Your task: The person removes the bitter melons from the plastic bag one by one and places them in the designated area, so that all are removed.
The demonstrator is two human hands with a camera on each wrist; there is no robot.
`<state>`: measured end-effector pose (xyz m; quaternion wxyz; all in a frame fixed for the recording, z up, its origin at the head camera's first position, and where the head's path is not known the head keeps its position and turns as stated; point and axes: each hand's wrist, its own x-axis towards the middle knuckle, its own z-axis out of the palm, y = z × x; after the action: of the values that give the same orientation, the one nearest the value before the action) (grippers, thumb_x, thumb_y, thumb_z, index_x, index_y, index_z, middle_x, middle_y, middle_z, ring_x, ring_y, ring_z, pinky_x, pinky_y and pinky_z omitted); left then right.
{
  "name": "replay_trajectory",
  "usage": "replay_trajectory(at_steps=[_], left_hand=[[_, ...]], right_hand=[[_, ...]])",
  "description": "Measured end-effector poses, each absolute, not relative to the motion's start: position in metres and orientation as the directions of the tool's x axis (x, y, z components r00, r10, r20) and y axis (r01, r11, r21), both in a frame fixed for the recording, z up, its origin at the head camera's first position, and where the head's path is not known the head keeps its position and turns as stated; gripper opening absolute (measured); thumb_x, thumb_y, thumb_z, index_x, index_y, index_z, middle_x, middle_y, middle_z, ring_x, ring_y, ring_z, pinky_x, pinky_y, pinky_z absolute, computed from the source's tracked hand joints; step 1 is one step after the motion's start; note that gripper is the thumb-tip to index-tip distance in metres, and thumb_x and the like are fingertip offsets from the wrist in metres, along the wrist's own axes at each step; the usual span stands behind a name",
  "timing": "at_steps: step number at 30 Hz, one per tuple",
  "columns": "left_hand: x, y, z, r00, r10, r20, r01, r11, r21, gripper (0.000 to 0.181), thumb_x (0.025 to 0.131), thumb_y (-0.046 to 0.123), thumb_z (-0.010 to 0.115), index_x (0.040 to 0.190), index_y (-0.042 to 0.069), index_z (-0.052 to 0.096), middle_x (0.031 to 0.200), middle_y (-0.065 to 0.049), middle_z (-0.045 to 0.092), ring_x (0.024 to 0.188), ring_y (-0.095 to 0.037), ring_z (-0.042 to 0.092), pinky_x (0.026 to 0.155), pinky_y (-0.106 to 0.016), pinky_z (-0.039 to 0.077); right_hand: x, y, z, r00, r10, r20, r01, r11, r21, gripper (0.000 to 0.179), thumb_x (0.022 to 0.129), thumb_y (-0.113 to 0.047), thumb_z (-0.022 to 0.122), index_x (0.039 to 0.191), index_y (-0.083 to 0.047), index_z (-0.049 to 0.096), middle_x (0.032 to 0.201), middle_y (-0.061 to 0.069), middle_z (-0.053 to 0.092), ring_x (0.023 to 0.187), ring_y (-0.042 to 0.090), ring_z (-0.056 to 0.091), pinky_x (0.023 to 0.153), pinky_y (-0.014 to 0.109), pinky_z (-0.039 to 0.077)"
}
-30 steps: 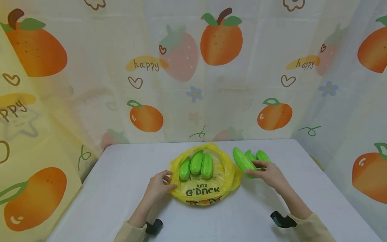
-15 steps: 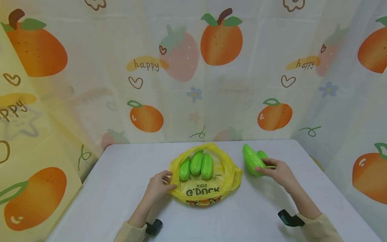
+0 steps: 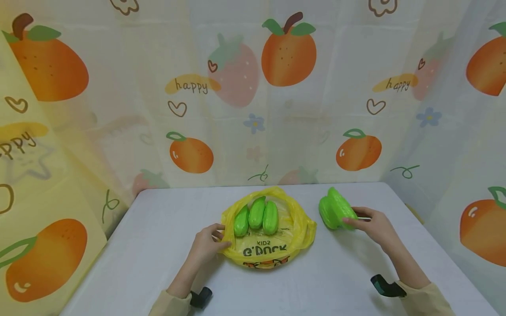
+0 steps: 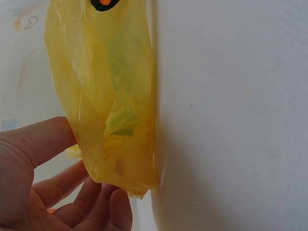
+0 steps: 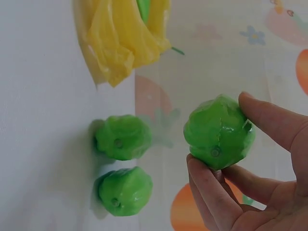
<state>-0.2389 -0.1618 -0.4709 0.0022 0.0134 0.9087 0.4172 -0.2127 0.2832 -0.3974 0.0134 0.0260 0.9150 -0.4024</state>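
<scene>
My right hand (image 3: 373, 226) grips a green toy bitter melon (image 3: 343, 206), thumb on one side and fingers on the other; the right wrist view shows the lumpy end of the held bitter melon (image 5: 219, 134) off the table. Two more bitter melons (image 5: 124, 137) rest on the table below it, largely hidden in the head view. My left hand (image 3: 206, 241) holds the left rim of a yellow plastic bag (image 3: 302, 228) between thumb and fingers. Spread open on the table, the bag has three bitter melons (image 3: 257, 213) lying inside.
A white-covered table (image 3: 150, 245) lies beneath everything. Behind it and at both sides hangs a fruit-print curtain (image 3: 237, 131). The bag occupies the middle of the table, with the loose bitter melons to its right.
My right hand has moved right with the gripped bitter melon, which now hides most of the other loose ones in the head view. The left hand and bag stay in place.
</scene>
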Motion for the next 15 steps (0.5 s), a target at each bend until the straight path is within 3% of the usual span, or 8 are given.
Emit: replay_trajectory(at_steps=[15], left_hand=[[-0.236,-0.163,-0.468,-0.999,0.034,0.007,0.027,0.646,0.763,0.049,0.072,0.018,0.081,0.116,0.006,0.063,0.088,-0.005,0.063,0.077,-0.017,0.057,0.059,-0.027,0.048]], right_hand=[[-0.211,0.306,-0.4,-0.996,0.073,-0.052,0.088,0.699,-0.709,0.076,0.087,-0.049,0.062,0.137,0.006,0.043,0.138,0.03,0.044,0.122,0.046,0.045,0.09,0.054,0.044]])
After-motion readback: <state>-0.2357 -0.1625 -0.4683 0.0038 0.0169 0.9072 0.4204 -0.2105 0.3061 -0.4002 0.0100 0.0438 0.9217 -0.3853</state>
